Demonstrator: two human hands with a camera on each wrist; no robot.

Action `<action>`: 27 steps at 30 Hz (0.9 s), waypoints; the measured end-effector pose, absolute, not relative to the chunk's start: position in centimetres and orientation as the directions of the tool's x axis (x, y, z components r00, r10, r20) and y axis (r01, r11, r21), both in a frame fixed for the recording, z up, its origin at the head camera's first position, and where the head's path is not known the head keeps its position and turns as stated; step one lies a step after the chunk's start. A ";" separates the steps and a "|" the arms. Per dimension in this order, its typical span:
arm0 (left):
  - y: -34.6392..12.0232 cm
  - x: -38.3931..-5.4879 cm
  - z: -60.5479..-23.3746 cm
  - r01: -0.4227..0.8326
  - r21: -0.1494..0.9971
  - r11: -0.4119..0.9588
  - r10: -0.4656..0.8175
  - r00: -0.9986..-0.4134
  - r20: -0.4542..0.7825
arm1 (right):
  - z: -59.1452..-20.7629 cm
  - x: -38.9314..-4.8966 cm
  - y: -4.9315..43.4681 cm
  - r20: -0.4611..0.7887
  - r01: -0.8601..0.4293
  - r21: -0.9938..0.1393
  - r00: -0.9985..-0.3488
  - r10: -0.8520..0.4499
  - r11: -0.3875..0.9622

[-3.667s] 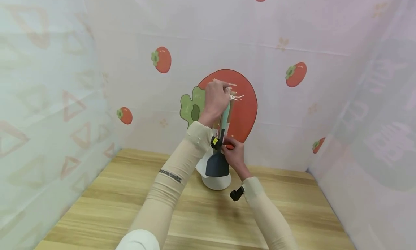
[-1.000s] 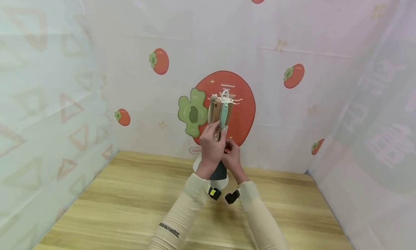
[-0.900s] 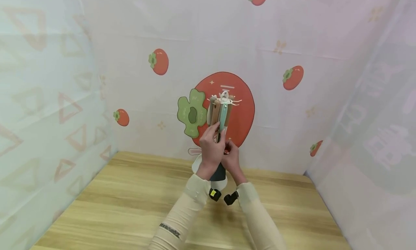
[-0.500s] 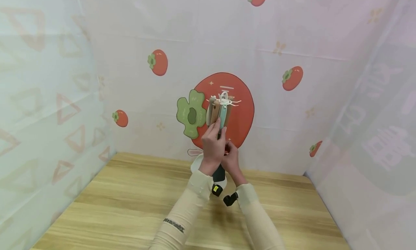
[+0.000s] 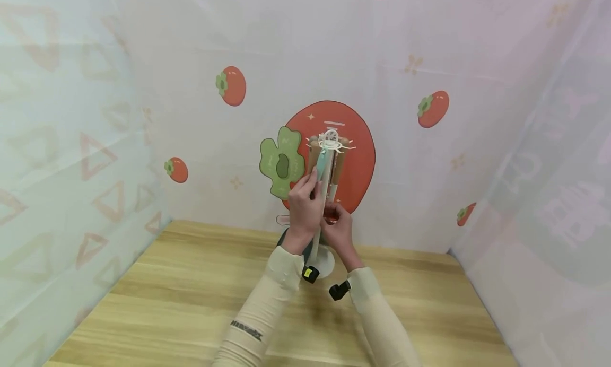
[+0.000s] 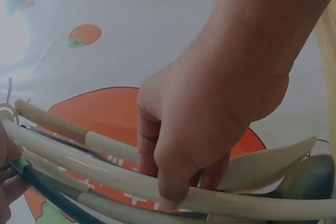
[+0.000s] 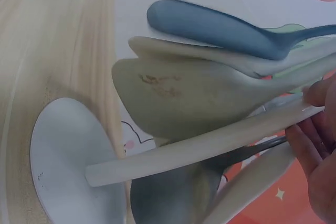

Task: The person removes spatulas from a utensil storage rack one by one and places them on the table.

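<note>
A white utensil rack has a ring of hooks point(image 5: 329, 144) on top, a slanting pole point(image 7: 210, 148) and a round base point(image 7: 68, 156). My right hand point(image 5: 338, 229) pinches the pole about midway up, with thumb and fingers around it in the left wrist view. My left hand point(image 5: 303, 210) holds the teal handle point(image 5: 322, 164) of a dark-headed turner just below the hooks, left of the pole. In the right wrist view its blue-grey head point(image 7: 210, 24) shows side-on. Behind the hands hang other utensils, among them a beige turner point(image 7: 173, 90) and a grey one point(image 7: 173, 192).
The rack's base stands on a wood-grain table point(image 5: 229, 282), near the back wall cloth point(image 5: 200, 123) printed with persimmons. Another printed cloth point(image 5: 57, 160) closes off the left side, and a third point(image 5: 549, 197) the right. Brown handles point(image 5: 338, 165) hang close beside the pole.
My left hand came down from the rack's top onto the handles, then shifted slightly left. The teal-handled turner swung left, uncovering the pole and base. My right hand stayed at about the same height.
</note>
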State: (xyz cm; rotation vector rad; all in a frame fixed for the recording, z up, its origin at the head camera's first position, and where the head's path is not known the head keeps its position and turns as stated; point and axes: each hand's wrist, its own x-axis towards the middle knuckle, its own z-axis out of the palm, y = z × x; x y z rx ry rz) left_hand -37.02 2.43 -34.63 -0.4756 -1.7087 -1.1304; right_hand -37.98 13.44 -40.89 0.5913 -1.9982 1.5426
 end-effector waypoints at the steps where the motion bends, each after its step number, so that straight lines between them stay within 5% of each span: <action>1: 2.3 -37.1 -34.5 0.742 0.465 0.483 -0.183 -0.435 0.882 | -40.8 -38.0 13.4 0.657 -0.638 -0.729 -0.754 -0.009 0.247; 27: 0.8 -37.3 -33.8 0.761 0.479 0.439 -0.193 -0.441 0.877 | -40.6 -37.3 12.7 0.659 -0.628 -0.730 -0.751 0.032 0.270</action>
